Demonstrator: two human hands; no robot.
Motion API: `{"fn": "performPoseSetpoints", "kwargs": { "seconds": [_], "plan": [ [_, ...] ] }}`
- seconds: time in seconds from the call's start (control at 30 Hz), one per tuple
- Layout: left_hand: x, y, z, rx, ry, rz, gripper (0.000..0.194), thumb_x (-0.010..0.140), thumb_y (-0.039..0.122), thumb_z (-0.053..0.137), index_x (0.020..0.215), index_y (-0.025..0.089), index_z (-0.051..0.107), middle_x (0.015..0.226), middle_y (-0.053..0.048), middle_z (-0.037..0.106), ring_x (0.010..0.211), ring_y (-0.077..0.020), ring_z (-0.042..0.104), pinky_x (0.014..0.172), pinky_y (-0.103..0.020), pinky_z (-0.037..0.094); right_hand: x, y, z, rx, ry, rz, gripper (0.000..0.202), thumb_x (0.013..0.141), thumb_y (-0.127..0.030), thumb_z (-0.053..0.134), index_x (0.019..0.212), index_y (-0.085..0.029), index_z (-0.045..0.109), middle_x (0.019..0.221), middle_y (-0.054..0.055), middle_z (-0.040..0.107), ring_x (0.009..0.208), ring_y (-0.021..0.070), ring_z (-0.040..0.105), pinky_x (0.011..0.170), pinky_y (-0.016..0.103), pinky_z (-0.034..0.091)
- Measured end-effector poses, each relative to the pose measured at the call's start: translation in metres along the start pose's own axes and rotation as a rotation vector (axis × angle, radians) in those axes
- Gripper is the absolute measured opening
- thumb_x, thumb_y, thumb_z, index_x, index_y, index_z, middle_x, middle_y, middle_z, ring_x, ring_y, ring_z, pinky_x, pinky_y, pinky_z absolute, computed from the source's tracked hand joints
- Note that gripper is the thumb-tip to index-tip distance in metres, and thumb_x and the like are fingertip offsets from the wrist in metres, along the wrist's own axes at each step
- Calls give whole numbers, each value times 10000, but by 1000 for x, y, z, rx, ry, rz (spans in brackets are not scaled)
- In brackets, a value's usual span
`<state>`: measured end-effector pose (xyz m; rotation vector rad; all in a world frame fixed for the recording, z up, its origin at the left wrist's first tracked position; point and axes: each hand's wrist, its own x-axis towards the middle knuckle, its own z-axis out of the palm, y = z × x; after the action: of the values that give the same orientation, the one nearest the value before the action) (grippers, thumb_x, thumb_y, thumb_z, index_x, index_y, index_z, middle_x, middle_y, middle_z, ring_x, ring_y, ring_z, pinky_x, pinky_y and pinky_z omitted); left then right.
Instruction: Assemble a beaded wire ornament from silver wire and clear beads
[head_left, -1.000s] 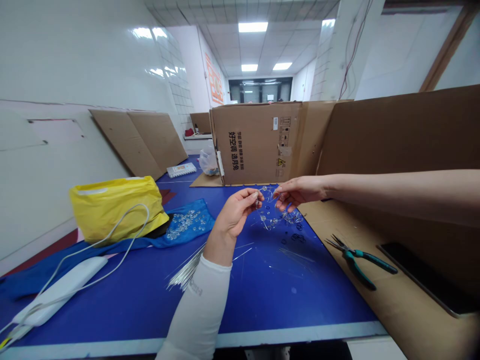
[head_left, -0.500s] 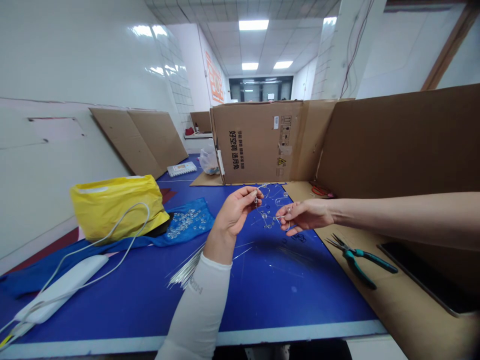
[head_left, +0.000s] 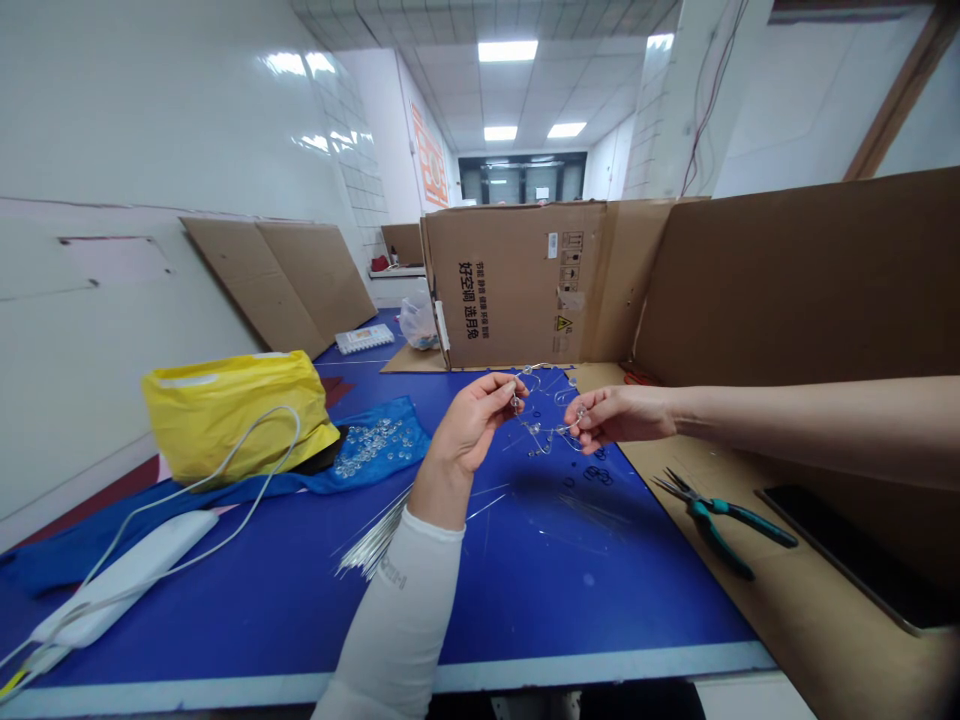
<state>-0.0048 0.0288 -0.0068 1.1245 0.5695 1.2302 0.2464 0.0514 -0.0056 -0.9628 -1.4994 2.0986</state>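
Observation:
A thin silvery wire strung with clear beads (head_left: 535, 429) spans the gap between my two hands above the blue table (head_left: 540, 600). My left hand (head_left: 480, 415), its wrist in a white sleeve, pinches one end between thumb and forefinger. On the other side my right hand (head_left: 619, 417) is closed on the wire near a clear bead (head_left: 580, 411) at its fingertips. Curved loops of wire hang around the strand; their exact shape is hard to make out. Below my right hand lie several small black rings (head_left: 598, 475).
Straight metal wires (head_left: 375, 540) lie beside my left forearm. Loose clear beads (head_left: 375, 445) rest on a blue cloth (head_left: 416, 425) near a yellow bag (head_left: 236, 415). Pliers (head_left: 720, 515) and a dark phone (head_left: 847, 550) lie on cardboard at right. A cardboard box (head_left: 517, 290) stands behind.
My right hand has shifted slightly away from me and its fingers have drawn in more around the wire. My left hand stays in about the same place.

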Motion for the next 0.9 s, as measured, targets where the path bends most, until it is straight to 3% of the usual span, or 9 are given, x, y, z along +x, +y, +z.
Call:
{"fn": "performPoseSetpoints", "kwargs": {
  "seconds": [0.27, 0.43, 0.77, 0.9],
  "plan": [
    [1, -1, -2, -1, -5, 8, 103, 747, 162, 809, 779, 120, 722, 794, -32, 688, 688, -108, 603, 714, -251, 474, 1, -2, -2, -60, -39, -45, 225, 731, -145, 851, 923, -143, 735, 821, 7, 757, 769, 129, 746, 828, 289, 613],
    [2, -1, -2, -13, -12, 6, 116, 738, 163, 819, 780, 118, 721, 794, -28, 690, 682, -107, 611, 713, -249, 474, 2, -2, 3, -52, -80, -54, 263, 741, -101, 839, 944, -162, 683, 948, 21, 772, 856, 145, 761, 870, 309, 597],
    [2, -2, -3, -12, -11, 10, 110, 744, 161, 816, 783, 122, 721, 795, -28, 690, 691, -111, 611, 717, -252, 475, 7, -4, 16, -7, 58, -56, 447, 627, -154, 931, 939, -181, 612, 823, -25, 738, 656, 128, 719, 766, 323, 609],
    [3, -2, -3, -17, -8, 15, 108, 739, 161, 817, 777, 123, 724, 791, -27, 692, 684, -110, 613, 709, -246, 476, 8, -6, 20, -5, 65, -62, 389, 671, -131, 897, 920, -172, 602, 790, -34, 713, 653, 112, 702, 785, 323, 602]
  ]
}}
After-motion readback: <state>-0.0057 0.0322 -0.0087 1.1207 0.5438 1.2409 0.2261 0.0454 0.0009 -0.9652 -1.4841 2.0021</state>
